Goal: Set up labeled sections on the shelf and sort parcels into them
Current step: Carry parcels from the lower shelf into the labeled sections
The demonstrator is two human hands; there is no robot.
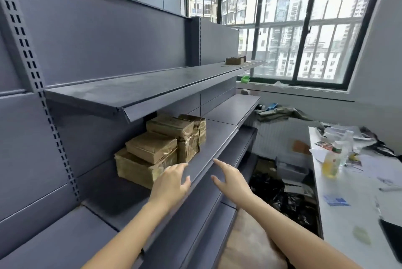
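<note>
Both hands are extended toward the middle shelf [219, 136] and hold nothing. The left hand [171, 181] is spread flat over the front of the shelf, fingers straight, its fingertips just beside the lowest box of the stack of parcels [161, 149]; whether they touch the box cannot be told. The right hand [230, 178] hovers over the shelf's front edge, fingers straight and loosely parted, apart from the left hand and clear of the parcels. The stack consists of several brown taped boxes piled at the rear of the middle shelf, against the back panel, the smaller ones resting on larger ones. One further small parcel [234, 60] lies alone at the far end of the upper shelf [152, 86], near the window [304, 29]. No label, divider or marker can be seen on any shelf edge or surface in view. Judgement: the task appears to be at an early stage. Some parcels are on the shelving, but labeled sections are not yet evident, and the grouped boxes look stored rather than sorted. Labeling and distribution of parcels appear outstanding. A cluttered white table [348, 225] stands to the right, carrying papers and a bottle [330, 164].
</note>
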